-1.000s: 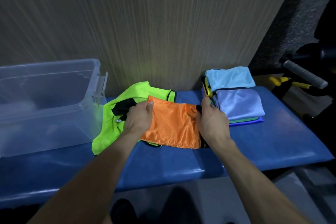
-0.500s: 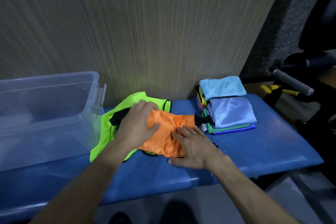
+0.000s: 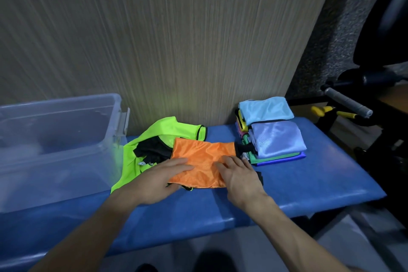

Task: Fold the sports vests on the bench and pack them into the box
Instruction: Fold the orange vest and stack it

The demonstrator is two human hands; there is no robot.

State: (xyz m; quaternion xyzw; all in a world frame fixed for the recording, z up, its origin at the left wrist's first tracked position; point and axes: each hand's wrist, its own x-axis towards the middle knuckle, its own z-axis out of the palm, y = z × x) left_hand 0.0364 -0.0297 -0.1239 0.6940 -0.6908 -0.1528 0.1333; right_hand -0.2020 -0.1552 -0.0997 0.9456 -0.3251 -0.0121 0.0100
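The orange vest now lies as a compact folded rectangle on the blue table, partly over the lime-green vest, where a second ago both hands gripped its side edges; the fold looks finished and is being smoothed, so it seems about ready to go to the clear box at the table's left end, or onto the folded stack on the right. The left hand lies flat with straight fingers on the vest's near left edge, and the right hand presses its near right part, fingers likewise straight, gripping nothing.
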